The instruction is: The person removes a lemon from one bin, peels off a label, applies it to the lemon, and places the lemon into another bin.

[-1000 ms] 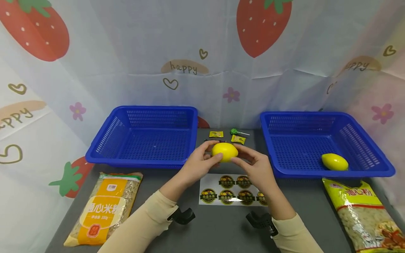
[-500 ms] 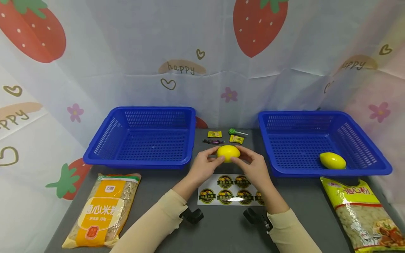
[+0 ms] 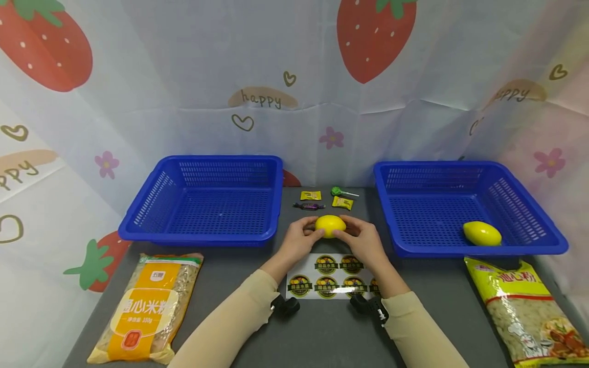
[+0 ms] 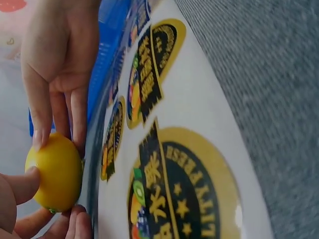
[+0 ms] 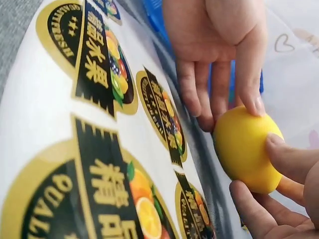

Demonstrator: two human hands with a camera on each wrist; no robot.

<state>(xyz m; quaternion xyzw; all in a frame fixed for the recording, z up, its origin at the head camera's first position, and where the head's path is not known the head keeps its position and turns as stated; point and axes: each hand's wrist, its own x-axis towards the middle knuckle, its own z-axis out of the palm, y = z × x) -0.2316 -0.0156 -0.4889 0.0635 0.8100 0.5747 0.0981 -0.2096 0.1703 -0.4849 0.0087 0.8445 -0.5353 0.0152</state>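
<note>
Just beyond the sticker sheet [image 3: 339, 277] on the gray bench [image 3: 317, 335], the left hand [image 3: 296, 239] and the right hand [image 3: 366, 245] are holding a yellow lemon [image 3: 330, 226] between them, each grip clamping its own side.

Held lemon [image 3: 330, 226] plain glossy yellow, sleeves [image 3: 230, 317] cream. Sticker sheet [image 3: 305, 265] white, its round labels [image 3: 326, 287] black and gold with multicolour fruit print; baskets [image 3: 198, 237] solid blue, worktop [image 3: 322, 335] grey. Curtain [image 3: 184, 61] I'm looking at is pale with red strawberries [image 3: 377, 43] and pink flowers [image 3: 331, 138].
</note>
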